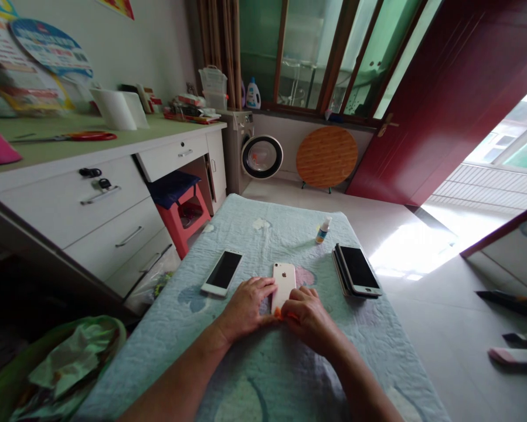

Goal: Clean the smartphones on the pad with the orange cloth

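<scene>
A pale gold smartphone (284,281) lies back up on the quilted cover, its camera end pointing away from me. My left hand (248,302) holds it at the left edge, with the fingers on its side and the thumb near the bottom end. Over the lower right part of the phone, my right hand (309,316) is closed on a small orange item (279,315); most of it is hidden by the fingers, so its kind is unclear. To the left lies a white smartphone (223,272), dark screen up. A small spray bottle (323,230) stands beyond my right hand.
Stacked phones (359,271) lie at the right side of the table with the light blue cover (289,225). Left are a drawer desk (82,199), a red stool (186,217) and a green waste bin (118,337). An open-doored washing machine (237,143) stands behind.
</scene>
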A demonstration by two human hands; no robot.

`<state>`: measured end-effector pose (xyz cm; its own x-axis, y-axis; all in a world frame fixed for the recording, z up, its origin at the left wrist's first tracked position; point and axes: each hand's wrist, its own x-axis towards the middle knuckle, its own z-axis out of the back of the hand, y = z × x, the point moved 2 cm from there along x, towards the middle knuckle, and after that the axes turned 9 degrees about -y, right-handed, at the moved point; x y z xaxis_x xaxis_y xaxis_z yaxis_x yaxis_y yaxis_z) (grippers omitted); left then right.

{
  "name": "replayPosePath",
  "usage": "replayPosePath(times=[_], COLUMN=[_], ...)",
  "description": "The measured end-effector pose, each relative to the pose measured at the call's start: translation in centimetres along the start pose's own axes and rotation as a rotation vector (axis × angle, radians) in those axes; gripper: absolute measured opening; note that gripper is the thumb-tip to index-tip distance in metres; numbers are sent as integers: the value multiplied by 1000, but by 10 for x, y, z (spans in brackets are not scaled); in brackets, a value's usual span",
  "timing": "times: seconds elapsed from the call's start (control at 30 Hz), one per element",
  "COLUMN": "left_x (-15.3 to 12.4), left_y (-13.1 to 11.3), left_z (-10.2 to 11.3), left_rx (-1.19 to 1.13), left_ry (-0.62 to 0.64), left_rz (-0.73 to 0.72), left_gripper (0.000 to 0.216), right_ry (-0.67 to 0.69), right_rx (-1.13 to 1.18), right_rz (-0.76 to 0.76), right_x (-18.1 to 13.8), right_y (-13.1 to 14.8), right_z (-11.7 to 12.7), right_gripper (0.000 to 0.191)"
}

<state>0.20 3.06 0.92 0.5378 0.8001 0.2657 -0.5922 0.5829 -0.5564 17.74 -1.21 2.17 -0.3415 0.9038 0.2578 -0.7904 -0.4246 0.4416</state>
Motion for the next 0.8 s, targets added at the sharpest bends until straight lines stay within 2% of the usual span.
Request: replayPosePath(times=[0.2, 0.4, 0.7, 0.8], left_x=[0, 2, 2, 2], left_y=[4, 1, 1, 1], left_z=[1, 1, 0, 0], left_rx=[11, 4, -11, -12], left_ry=[34, 25, 9, 7], left_rz=[32, 39, 19, 13], left_gripper=[60, 63, 64, 65], right_ry=[29, -10, -271, -318], right_rx=[11, 25, -33, -66], right_rz=[-117, -134, -192, -234], right_x=[-9, -7, 14, 18], right_y=[-22, -24, -41, -44], right_z=[15, 9, -10, -10], right_gripper=[18, 12, 18, 19])
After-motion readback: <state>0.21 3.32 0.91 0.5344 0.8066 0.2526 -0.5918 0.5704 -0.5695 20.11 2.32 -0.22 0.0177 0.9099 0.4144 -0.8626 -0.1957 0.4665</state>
